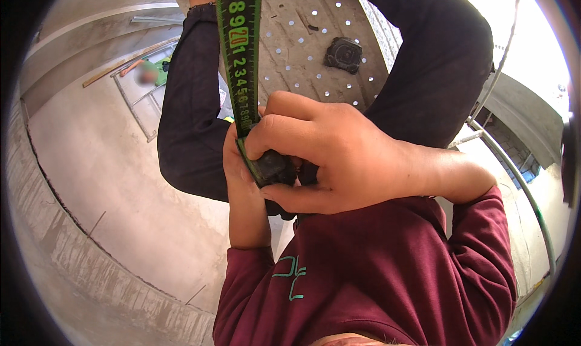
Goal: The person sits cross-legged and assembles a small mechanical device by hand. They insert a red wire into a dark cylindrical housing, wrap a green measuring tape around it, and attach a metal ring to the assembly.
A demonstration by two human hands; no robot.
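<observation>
A tape measure (273, 166) with a dark case is held in front of my body. Its green-and-black blade (239, 55) is drawn out and runs away from me, past the top of the view. My right hand (339, 146) is closed round the case, with fingers over its top and the thumb below. On the case's left side is my left hand (232, 155), mostly hidden behind the case and my right hand, its visible part pressed against the tape measure. Farther off, a black squarish object (344, 55) lies on the perforated plank (290, 40) between my legs.
My bent legs flank the plank. Far below at left, a person in green (158, 72) is beside a metal frame (136, 107) and a long wooden strip (115, 68). A bent green pipe (528, 191) runs along the right. Pale concrete walls curve round the left.
</observation>
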